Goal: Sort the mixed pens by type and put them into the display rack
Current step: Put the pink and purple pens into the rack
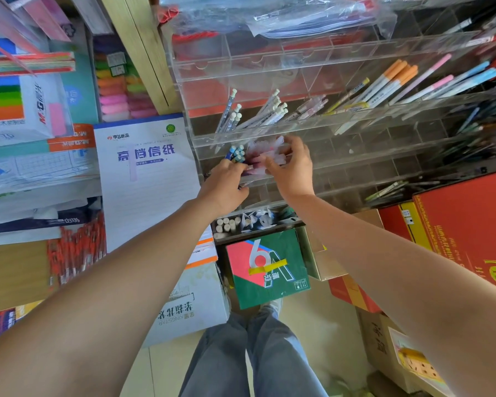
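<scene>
Plainly, the sorting is partway through. The rack (364, 126) already holds sorted groups. White-tipped pens (272, 113) fill two cells of an upper tier at left. Orange-capped pens (398, 73) stand further right, then pastel pens (441, 82), with dark pens (467, 151) in the nearer tiers at far right.

Both hands work one tier nearer than the white-tipped pens, at the rack's left end. The left hand (226, 179) is curled round a bunch of blue-capped pens (236, 154), caps up at the leftmost cell. The right hand (291, 167), just beside it, grips a bundle of pink pens (265, 149) in front of the next cell. Whether either bundle sits in its cell yet I cannot tell.

What is left, as I judge it, is to seat these two bundles and then stock the nearer tiers, where many cells look unfilled. No loose mixed pile shows, so how many pens remain is unclear.
</scene>
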A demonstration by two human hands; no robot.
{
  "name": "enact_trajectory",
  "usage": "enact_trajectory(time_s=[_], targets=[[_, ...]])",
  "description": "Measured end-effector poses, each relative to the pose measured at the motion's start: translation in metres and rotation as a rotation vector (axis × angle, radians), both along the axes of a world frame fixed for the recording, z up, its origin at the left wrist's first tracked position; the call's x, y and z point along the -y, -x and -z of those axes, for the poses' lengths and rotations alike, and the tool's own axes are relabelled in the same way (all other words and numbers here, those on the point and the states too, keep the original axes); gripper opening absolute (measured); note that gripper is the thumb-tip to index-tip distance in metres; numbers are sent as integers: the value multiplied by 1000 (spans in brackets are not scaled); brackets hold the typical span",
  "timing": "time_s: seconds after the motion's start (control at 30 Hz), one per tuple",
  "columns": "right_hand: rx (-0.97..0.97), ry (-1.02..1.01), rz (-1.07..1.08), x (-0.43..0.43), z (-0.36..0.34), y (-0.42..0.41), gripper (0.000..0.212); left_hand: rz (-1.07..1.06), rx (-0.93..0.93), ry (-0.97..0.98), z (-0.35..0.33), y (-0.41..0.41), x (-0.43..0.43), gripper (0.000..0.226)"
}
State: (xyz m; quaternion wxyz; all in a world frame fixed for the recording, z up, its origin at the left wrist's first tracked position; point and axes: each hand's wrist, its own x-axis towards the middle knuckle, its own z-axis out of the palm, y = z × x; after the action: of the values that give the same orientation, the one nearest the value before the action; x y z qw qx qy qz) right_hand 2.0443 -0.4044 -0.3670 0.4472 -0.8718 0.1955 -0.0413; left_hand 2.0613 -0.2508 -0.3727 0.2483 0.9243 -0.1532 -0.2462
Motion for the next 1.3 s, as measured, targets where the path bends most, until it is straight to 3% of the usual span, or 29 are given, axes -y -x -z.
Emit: enact_trajectory(time_s=[0.07,0.23,0.5,0.7,0.9,1.03,1.13,1.3], targets=[[41,-18,-2,5,1,2,48,-16,28,1,-1,0,0,49],[-16,40,-80,3,5,-1,21,10,52,31,-2,3,0,51],[73,-100,-73,-3,0,4,35,-13,104,35,-1,1,-3,43],[8,17,-93,-3,13,5,11,-15,101,62,2,-1,-6,44],[152,43,-50,-15,7,-2,28,-1,132,88,3,-2,-9,27],[235,127,26,-5,1,-4,28,-21,184,194,-2,-2,-8,34],[196,229,-23,1,3,-6,14,-17,198,235,-7,-1,-7,46],[154,241,-116,3,11,-5,22,42,207,141,-6,3,-3,63]])
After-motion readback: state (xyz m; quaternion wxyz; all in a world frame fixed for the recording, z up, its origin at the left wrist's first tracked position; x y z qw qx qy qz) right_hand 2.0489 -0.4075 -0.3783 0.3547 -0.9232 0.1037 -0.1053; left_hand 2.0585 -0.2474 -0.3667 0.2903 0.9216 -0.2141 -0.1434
